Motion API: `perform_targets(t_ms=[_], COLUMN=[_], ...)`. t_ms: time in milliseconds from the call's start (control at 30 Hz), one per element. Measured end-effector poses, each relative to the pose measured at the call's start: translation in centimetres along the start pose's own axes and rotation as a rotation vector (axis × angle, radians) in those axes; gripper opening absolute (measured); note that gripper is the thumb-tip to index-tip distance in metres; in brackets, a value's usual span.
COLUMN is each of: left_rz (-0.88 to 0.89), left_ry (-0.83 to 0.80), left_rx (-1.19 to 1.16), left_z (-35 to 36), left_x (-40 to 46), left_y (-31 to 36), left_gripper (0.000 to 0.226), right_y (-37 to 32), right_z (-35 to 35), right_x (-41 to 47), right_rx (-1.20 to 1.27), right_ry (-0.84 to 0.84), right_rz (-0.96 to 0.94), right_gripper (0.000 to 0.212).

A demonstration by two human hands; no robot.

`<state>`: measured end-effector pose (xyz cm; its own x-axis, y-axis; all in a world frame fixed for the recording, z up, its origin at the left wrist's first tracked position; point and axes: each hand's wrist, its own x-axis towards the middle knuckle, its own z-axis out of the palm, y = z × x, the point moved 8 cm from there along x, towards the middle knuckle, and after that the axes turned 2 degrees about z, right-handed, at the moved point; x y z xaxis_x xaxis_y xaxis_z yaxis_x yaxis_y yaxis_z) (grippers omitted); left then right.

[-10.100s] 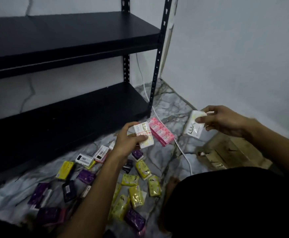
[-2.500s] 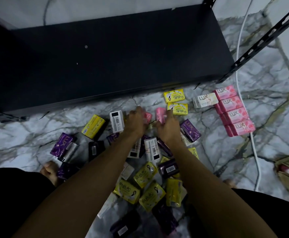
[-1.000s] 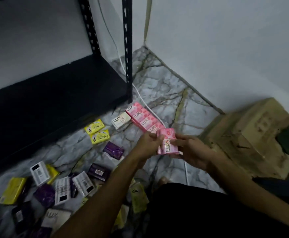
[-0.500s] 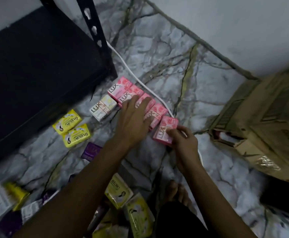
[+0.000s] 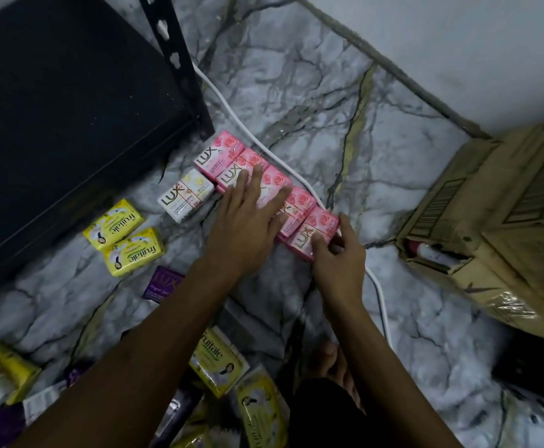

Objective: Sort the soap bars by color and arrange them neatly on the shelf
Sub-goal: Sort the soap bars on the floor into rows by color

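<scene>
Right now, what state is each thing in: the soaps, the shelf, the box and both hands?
Pink soaps: five in a row on the floor, side by side.
White soap: flat, beside the pink row.
Yellow soaps: two paired by the shelf, others loose.
Purple soap: flat, alone.
Shelf: no soap on the part in view.
Cardboard box: flap torn open.
Left hand: flat on the row.
Right hand: pinching the nearest pink soap.

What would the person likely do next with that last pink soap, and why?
Probably nudge it flush and let go. The right hand pinches the nearest pink soap at the end of the pink row, while the left hand lies flat on the row, steadying it.
</scene>
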<state>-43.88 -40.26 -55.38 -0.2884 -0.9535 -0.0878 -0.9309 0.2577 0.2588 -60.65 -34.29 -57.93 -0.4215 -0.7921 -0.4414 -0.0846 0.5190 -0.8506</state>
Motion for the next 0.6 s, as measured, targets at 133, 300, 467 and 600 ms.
perform_targets(t_ms=[133,300,467,600], left_rz=[0.004,-0.015,-0.017,-0.144], left_ry=[-0.001,-0.018,0.032,0.071], left_rx=[0.029,0.017,-0.103,-0.171], left_z=[0.6,0.7,-2.5,-6.3], left_x=[-0.1,-0.2,-3.2,-11.0], left_y=[-0.1,-0.1,-0.2,-2.9], left_gripper=[0.053,0.052,0.054,0.058], right_y=[-0.2,-0.4,-2.8,-6.7], right_z=[-0.2,-0.3,-1.5,-3.1], right_x=[-0.1,-0.1,-0.9,-3.5], right_rx=[-0.002,-0.028,-0.115,-0.335], right_ry=[0.047,0.040,0.034,0.006], right_rz=[-0.008,0.008,-0.026,-0.152], right_gripper=[0.045,0.042,0.039,0.056])
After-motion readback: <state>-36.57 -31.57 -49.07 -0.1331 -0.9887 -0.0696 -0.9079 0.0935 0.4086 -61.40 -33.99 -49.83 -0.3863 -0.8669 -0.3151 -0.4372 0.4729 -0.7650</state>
